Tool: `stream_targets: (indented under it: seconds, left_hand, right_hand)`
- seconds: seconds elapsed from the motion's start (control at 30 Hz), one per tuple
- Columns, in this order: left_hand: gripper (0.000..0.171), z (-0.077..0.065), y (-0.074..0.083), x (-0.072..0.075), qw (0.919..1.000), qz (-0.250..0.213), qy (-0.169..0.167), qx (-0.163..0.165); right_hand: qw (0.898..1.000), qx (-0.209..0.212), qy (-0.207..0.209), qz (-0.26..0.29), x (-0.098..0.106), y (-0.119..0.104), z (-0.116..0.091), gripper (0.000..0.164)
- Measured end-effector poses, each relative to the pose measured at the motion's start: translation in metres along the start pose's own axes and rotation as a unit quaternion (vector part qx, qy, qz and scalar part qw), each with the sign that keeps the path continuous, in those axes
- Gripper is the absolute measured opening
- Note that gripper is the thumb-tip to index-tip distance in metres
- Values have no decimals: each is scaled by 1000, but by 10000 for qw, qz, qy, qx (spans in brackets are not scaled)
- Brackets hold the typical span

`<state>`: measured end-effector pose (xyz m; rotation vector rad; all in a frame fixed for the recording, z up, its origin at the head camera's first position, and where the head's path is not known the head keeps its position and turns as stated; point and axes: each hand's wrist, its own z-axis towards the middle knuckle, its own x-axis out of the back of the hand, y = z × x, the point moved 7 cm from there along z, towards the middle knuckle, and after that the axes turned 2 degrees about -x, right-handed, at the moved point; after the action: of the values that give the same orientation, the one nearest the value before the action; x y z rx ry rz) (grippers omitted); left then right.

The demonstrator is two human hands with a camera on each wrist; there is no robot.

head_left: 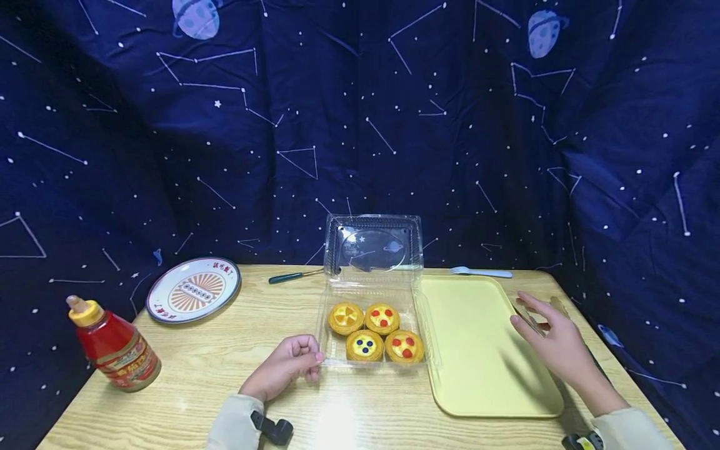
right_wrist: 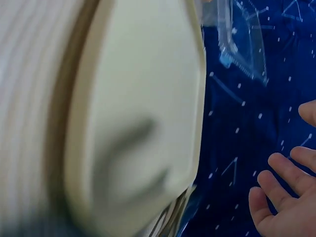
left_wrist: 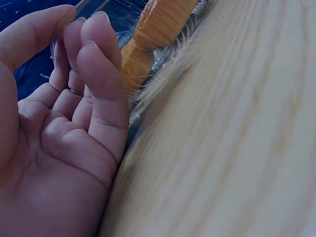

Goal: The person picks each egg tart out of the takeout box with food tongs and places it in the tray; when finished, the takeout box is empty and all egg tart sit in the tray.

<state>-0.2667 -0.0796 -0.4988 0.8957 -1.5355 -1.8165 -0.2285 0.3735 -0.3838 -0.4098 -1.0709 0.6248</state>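
Observation:
My left hand (head_left: 287,365) pinches the near left edge of a clear plastic clamshell box (head_left: 374,292), thumb on top of the rim. The box's lid (head_left: 372,247) stands raised at the back. Inside sit several small tarts, among them one with blue dots (head_left: 364,345) and one with orange wedges (head_left: 345,318). In the left wrist view the fingers curl at the clear plastic, tart sides (left_wrist: 165,22) showing through. My right hand (head_left: 557,347) hovers with spread fingers over the right edge of a pale yellow tray (head_left: 472,362), holding nothing. Metallic tongs (head_left: 558,305) lie partly hidden behind it.
A red squeeze bottle with a yellow cap (head_left: 120,350) stands at the left, near a white patterned plate (head_left: 160,294). Behind the box lies a green-handled utensil (head_left: 287,277). A pale blue fork (head_left: 480,272) lies beyond the tray. A starry dark curtain (head_left: 478,125) borders the table.

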Motion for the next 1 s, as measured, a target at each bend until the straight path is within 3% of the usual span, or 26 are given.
stream_targets:
  seconds: [0.13,0.37,0.6,0.9,1.0]
  left_hand:
    - [10,0,0,-1,10000,20,16,6]
    - [11,0,0,-1,9999,106,-7,-94]
    - [11,-1,0,1,9999,134,27,-61]
    - [11,0,-1,2,9997,204,92,18]
    - [11,1,0,2,9998,187,45,9]
  right_hand:
    - [9991,-232,-11,-364,12,25,-7,55]
    - [9950,-186,140,-972,26,59,-17,65]
    - [9850,-751,-226,-1537,27,94,-27,79]
    - [9779,-665,-343,-1951,23,114,-28,99]
    - [9738,-856,-484,-2052,22,120,-28,105]
